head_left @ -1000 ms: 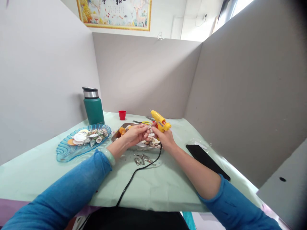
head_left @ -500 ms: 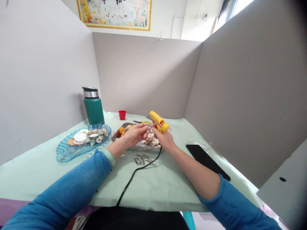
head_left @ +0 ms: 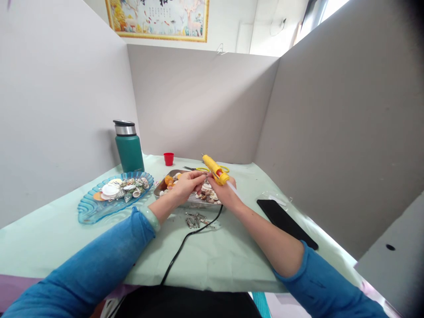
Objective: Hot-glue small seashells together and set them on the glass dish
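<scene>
My right hand (head_left: 225, 192) is closed around a yellow glue gun (head_left: 213, 168), its nozzle pointing up and away to the left and a clear glue stick (head_left: 233, 189) sticking out at the back. Close beside it, my left hand (head_left: 187, 186) has its thumb and fingers pinched together; whatever lies between them is too small to make out. The fingertips of both hands meet above a metal tray (head_left: 195, 204) of shells. Several shells (head_left: 208, 194) show below my right hand, and orange ones (head_left: 169, 180) lie left of my left hand.
A blue scalloped dish (head_left: 86, 212) with shells and white discs stands left, before a green bottle (head_left: 128, 152). Behind the tray are a red cup (head_left: 168, 159) and yellow-handled scissors (head_left: 225, 168). Metal clips (head_left: 195, 220), a black cord (head_left: 180, 251) and a black slab (head_left: 286, 223) lie nearer.
The glue gun has tilted and shifted slightly left and down in my right hand, uncovering more of the scissors' handles. My left hand stays pinched in nearly the same place.
</scene>
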A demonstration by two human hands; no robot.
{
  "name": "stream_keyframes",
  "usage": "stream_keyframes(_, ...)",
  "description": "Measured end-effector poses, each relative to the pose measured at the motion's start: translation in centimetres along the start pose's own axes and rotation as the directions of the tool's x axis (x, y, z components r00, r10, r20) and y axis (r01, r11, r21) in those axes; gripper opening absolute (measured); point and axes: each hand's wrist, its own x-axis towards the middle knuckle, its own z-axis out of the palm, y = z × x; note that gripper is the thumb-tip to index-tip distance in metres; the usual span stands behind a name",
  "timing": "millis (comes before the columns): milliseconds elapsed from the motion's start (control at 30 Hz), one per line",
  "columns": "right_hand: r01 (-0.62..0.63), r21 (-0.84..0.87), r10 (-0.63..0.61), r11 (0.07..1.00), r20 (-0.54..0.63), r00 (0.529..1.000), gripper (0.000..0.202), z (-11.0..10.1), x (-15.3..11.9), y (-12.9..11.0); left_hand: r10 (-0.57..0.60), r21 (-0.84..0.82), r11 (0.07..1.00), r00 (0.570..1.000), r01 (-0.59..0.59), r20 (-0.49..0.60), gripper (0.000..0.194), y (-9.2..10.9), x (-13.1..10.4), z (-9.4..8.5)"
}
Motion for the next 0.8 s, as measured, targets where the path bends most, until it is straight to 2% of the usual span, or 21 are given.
stream_keyframes(133, -0.003, -0.010, 0.003, 1.000, 0.010, 1.000, 0.017, 0.1, -0.1, -0.4, 0.025, 0.079, 0.997, 0.997, -0.019, -0.073, 0.027, 0.0, -0.1, 0.4)
stream_keyframes(267, -0.065, 0.095, 0.067, 0.993, -0.018, 0.998, 0.023, 0.1, 0.0, -0.6, 0.029, 0.066, 0.998, 0.990, -0.020, -0.138, 0.018, 0.1, 0.0, 0.5)
stream_keyframes(467, -0.171, 0.187, 0.173, 0.967, 0.004, 0.985, 0.028, -0.2, 0.2, -0.3, 0.009, -0.032, 0.999, 0.992, -0.013, -0.127, 0.014, 0.1, 0.0, 0.2)
stream_keyframes(667, -0.200, 0.210, 0.196, 0.957, 0.041, 0.980, 0.026, -0.3, 0.2, -0.7, -0.016, -0.088, 0.996, 0.994, 0.006, -0.107, 0.014, 0.3, -0.1, 0.2)
stream_keyframes(800, -0.222, 0.275, 0.224, 0.935, 0.025, 0.974, 0.025, -0.3, 0.2, -1.1, -0.059, -0.159, 0.986, 0.997, 0.049, -0.055, 0.020, 0.3, 0.1, 0.0)
